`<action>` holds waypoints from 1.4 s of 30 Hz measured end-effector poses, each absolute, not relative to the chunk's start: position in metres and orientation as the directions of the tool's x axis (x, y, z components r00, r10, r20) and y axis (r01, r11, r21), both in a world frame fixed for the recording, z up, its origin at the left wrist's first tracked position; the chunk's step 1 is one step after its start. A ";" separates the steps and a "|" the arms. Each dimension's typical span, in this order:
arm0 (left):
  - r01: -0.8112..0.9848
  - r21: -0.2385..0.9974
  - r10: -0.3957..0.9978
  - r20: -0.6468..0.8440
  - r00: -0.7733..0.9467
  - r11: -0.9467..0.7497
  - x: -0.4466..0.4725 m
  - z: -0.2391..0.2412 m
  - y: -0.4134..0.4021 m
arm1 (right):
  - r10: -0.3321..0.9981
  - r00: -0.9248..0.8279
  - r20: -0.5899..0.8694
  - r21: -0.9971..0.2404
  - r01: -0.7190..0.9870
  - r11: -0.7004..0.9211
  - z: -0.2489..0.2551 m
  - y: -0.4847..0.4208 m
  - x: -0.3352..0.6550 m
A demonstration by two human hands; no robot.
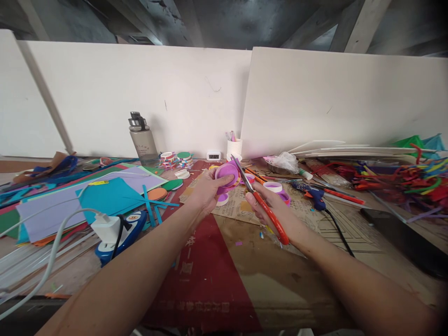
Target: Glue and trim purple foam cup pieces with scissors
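My left hand (pixel 209 189) grips a small round purple piece (pixel 224 179), the thumb lying across its face; it looks like a disc or shallow lid of craft foam or card. In my right hand (pixel 266 200) is a pair of scissors (pixel 269 214) with red handles, its dark blades pointing up and left to the purple piece's right edge. Whether the blades touch it I cannot tell. Below the left fingers stands a white ring with a purple inside (pixel 222 199). Another white-rimmed purple ring (pixel 273 187) sits just beyond my right hand.
Coloured sheets (pixel 108 200) and a blue power strip (pixel 121 238) with a white plug lie left. A bottle (pixel 143 142), a small clock (pixel 213 155) and a pen cup (pixel 234 147) stand at the back. Rightward are a glue gun (pixel 315 196), a black slab (pixel 402 238) and colourful strips (pixel 409 182).
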State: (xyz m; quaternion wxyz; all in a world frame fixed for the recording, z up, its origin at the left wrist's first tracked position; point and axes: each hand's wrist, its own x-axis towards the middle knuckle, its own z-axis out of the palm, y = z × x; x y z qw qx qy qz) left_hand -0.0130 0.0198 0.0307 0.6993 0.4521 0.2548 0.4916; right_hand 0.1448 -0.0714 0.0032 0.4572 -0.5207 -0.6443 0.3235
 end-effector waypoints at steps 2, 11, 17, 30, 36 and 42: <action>-0.450 0.887 0.916 0.090 0.390 0.104 -0.014 0.030 0.021 | 0.964 -0.037 0.264 -0.885 0.388 0.257 0.004 -0.072 0.145; -0.511 0.848 0.951 0.024 0.307 0.143 -0.012 0.028 0.020 | 0.968 -0.035 0.247 -0.869 0.434 0.238 0.007 -0.075 0.141; -0.493 0.859 0.950 0.025 0.310 0.139 -0.009 0.032 0.014 | 0.964 -0.048 0.263 -0.859 0.442 0.257 0.001 -0.073 0.142; -0.421 0.901 0.928 0.065 0.366 0.103 -0.011 0.031 0.015 | 0.967 -0.044 0.251 -0.881 0.404 0.247 0.004 -0.074 0.142; -0.401 0.912 0.917 0.082 0.389 0.089 -0.015 0.030 0.020 | 0.970 -0.047 0.238 -0.897 0.374 0.238 0.002 -0.073 0.143; -0.384 0.919 0.908 0.085 0.409 0.087 -0.019 0.031 0.027 | 0.972 -0.043 0.232 -0.887 0.401 0.230 0.004 -0.075 0.142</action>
